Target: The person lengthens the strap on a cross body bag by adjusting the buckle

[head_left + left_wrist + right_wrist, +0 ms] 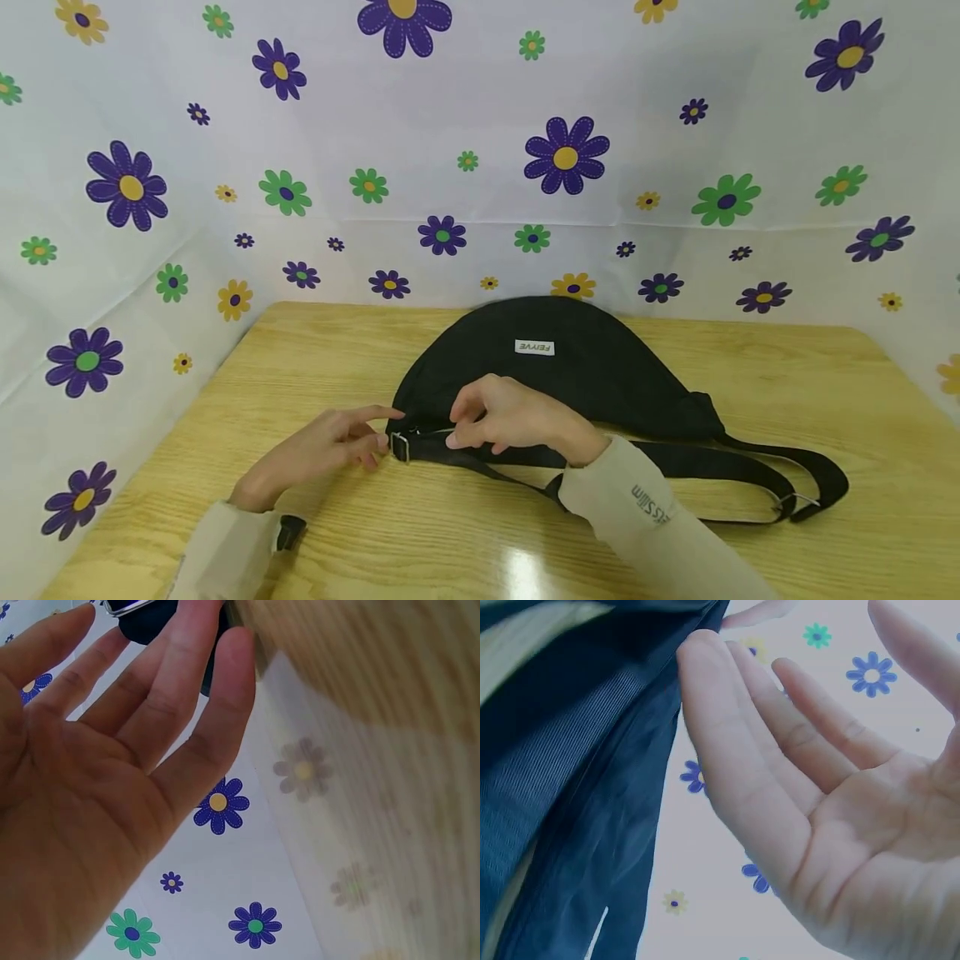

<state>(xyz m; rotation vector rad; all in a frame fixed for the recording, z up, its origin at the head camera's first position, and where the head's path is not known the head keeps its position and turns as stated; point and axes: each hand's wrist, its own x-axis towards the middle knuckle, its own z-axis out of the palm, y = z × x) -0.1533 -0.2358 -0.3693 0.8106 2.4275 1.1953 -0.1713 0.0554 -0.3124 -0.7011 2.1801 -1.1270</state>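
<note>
A black half-moon sling bag (592, 375) lies on the table with its curved side away from me and a small white label (535, 347) on its front. My left hand (322, 450) is at the bag's left corner, fingers extended, one fingertip touching the fabric beside the metal strap buckle (401, 447). The left wrist view shows its palm with nothing gripped. Over the near edge of the bag hovers my right hand (513, 417), its fingers loosely bent. In the right wrist view its thumb stands apart from the fingers, and nothing is between them.
The black strap (720, 462) runs along the bag's near side and loops out to the right, with a second metal slider (795, 500) there. Wood-grain table (337, 533) surrounds the bag. A white flowered cloth (480, 108) hangs behind and at both sides.
</note>
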